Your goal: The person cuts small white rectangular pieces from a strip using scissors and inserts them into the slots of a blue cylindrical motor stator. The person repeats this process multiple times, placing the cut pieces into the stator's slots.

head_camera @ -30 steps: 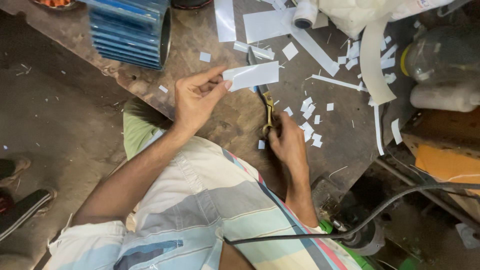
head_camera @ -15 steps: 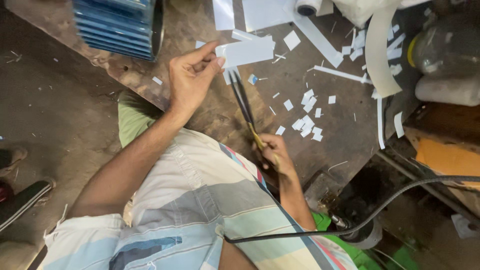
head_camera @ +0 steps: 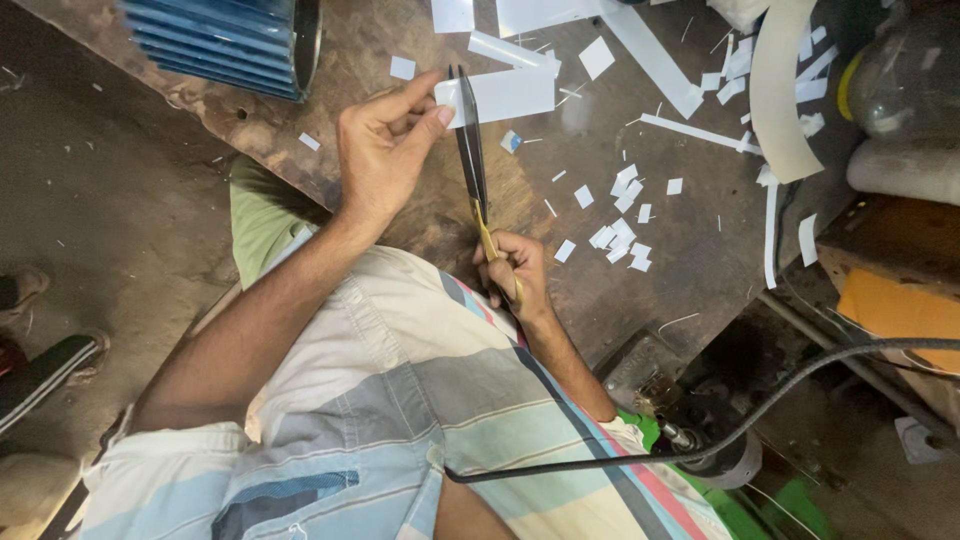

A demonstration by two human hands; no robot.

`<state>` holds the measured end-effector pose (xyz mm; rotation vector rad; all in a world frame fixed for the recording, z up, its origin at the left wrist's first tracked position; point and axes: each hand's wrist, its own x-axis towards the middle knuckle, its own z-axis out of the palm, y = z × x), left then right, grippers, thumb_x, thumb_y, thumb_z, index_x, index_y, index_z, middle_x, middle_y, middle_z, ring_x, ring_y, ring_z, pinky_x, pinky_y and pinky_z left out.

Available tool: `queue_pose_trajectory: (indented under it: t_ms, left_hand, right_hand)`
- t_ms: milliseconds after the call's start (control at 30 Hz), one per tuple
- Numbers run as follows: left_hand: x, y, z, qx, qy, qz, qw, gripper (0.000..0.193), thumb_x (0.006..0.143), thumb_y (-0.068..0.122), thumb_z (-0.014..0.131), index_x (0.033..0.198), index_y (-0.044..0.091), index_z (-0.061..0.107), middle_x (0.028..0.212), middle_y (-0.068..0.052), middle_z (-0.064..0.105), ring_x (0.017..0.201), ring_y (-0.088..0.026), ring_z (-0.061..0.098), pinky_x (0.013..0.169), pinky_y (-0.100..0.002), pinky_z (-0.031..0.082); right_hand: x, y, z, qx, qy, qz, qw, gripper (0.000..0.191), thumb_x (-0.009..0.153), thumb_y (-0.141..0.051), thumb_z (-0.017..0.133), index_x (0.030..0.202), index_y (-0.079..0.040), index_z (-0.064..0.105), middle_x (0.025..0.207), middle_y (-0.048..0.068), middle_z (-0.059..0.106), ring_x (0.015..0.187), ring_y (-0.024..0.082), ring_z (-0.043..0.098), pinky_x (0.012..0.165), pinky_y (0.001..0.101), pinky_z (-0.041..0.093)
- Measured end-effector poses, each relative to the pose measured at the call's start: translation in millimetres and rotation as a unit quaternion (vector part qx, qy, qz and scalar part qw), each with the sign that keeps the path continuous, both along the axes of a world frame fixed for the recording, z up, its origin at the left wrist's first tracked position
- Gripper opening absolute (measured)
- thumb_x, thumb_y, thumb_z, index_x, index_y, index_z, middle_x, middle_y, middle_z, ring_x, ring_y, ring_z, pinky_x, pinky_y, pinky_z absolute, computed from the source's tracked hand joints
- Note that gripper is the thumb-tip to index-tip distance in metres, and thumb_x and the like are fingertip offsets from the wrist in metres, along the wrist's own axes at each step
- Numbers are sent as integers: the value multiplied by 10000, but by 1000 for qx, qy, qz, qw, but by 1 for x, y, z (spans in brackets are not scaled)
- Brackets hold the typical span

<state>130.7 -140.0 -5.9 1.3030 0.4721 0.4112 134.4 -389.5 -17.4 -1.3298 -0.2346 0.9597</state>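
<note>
While your left hand (head_camera: 385, 150) pinched the white strip (head_camera: 500, 95) at its near end, thumb and fingers closed on it, your right hand (head_camera: 515, 268) was wrapped shut around the brass-coloured handles of the scissors (head_camera: 472, 150). Blades stood nearly closed, lying across the strip right beside your left fingertips, above the brown table (head_camera: 420, 215). Strip looked thin, light and floppy, likely slippery; best held close to the cut line so it wouldn't droop. Small white offcuts (head_camera: 620, 235) lay scattered right of the scissors, longer strips (head_camera: 660, 65) farther up, blue finned housing (head_camera: 215, 40) at top left.
</note>
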Motion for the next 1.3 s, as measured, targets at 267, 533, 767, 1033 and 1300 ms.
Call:
queue_pose_trajectory:
  t_ms: [267,533,767,1033,1300]
  left_hand:
    - [-2,0,-5,-1,-20,0,1000,367,990,-46,736,1346,-53,645,1110,-111,676,966,-134,721,851,-262,659]
    - [-3,-3,-17,-17,-12,6,1000,377,991,-36,732,1354,-62,636,1109,-124,694,942,-136,726,829,-260,651]
    - [-4,-3,-27,-19,11,-1,1000,384,988,-17,728,1351,-80,620,1068,-131,737,911,-129,747,808,-257,668]
    - [1,1,-40,-23,56,-18,998,416,969,-2,734,1358,-85,611,1027,-147,773,845,-128,761,749,-255,638]
    - [16,49,-31,143,47,4,989,378,1018,-66,596,1388,-116,539,1101,-146,755,892,-170,808,758,-264,672]
  right_hand:
    - [-1,0,-3,-42,5,17,999,323,937,-270,786,883,4,625,591,-41,526,434,13,437,385,202,333]
    - [-3,8,1,-116,-7,22,993,227,914,-115,788,796,-20,619,580,-48,545,437,-3,451,351,208,343]
    - [-1,13,6,-126,-27,22,991,280,917,-106,796,733,-25,601,529,-49,523,396,6,433,346,213,289]
    - [0,19,10,-185,-25,31,982,318,918,-164,796,712,-36,591,516,-53,517,378,11,432,328,227,286]
    - [18,1,27,-335,-185,-8,924,268,877,-243,821,762,-58,665,535,-50,511,406,26,467,338,243,353]
